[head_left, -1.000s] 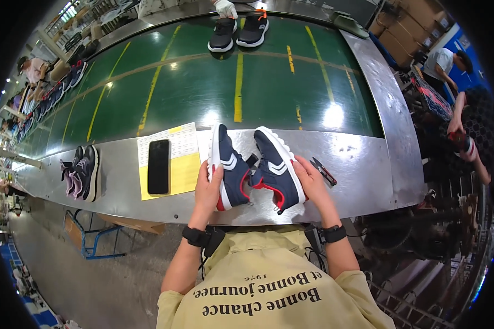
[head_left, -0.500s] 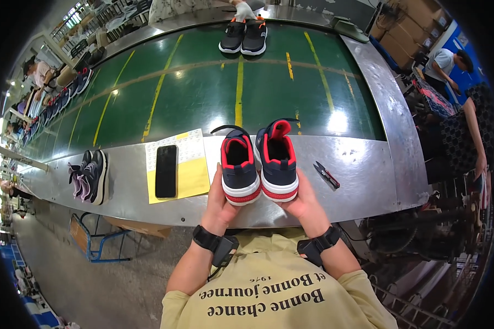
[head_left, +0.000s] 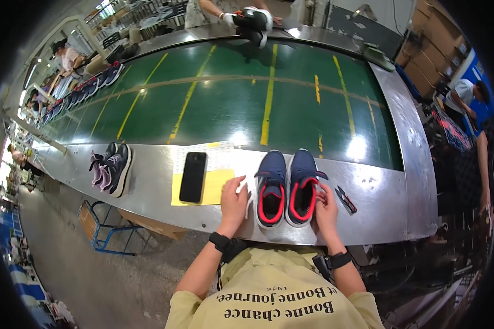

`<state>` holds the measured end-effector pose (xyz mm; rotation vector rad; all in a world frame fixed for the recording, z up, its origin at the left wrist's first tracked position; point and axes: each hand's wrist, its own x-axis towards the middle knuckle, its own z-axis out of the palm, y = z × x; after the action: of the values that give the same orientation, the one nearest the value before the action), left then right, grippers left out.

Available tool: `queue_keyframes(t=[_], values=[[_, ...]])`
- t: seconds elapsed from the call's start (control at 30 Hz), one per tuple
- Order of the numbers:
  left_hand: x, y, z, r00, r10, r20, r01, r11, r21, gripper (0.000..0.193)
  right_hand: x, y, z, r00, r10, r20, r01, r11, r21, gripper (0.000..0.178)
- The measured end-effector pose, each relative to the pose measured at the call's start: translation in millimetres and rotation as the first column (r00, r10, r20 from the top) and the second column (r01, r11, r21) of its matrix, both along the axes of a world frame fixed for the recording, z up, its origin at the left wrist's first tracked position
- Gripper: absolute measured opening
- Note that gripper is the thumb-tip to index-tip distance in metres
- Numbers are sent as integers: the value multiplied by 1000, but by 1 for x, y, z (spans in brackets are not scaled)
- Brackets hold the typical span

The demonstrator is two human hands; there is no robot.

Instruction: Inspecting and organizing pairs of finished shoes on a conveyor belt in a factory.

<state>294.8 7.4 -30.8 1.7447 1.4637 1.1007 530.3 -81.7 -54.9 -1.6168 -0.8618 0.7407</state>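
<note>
A pair of navy sneakers with red lining stands on the metal ledge, toes pointing away from me: the left sneaker (head_left: 271, 189) and the right sneaker (head_left: 303, 186). Their straps lie loose over the tops. My left hand (head_left: 234, 205) is open beside the left sneaker, apart from it, fingers spread and slightly bent. My right hand (head_left: 327, 213) rests close against the outer side of the right sneaker, fingers loosely bent and apart; I cannot tell whether they touch it. Just right of that hand lies a pair of thread snips (head_left: 346, 200).
A black phone (head_left: 193, 177) lies on a yellow sheet (head_left: 214, 192) left of my hands. Farther left sit dark sneakers with lilac parts (head_left: 111, 170). Beyond the ledge runs a green conveyor belt (head_left: 225, 109). Across it, a gloved co-worker holds black shoes (head_left: 252, 23).
The navy sneakers went from my hands, heels raised toward me, to standing on the ledge. My left hand let go and drew away. The co-worker lifted the black shoes off the belt.
</note>
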Motion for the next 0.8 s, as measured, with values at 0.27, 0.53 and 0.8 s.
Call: queue_keyframes(t=[0.27, 0.53, 0.8], values=[[-55, 136, 6, 776, 150, -613, 104, 928, 358, 16, 14, 1, -15, 975, 30, 221, -21, 999, -43, 21], [-53, 167, -10, 641, 11, -767, 215, 957, 193, 9, 0, 0, 0, 911, -8, 411, 14, 1000, -11, 17], [-48, 154, -10, 599, 29, -800, 173, 971, 165, 9, 1, -4, -1, 887, -13, 462, 14, 1000, 0, 22]])
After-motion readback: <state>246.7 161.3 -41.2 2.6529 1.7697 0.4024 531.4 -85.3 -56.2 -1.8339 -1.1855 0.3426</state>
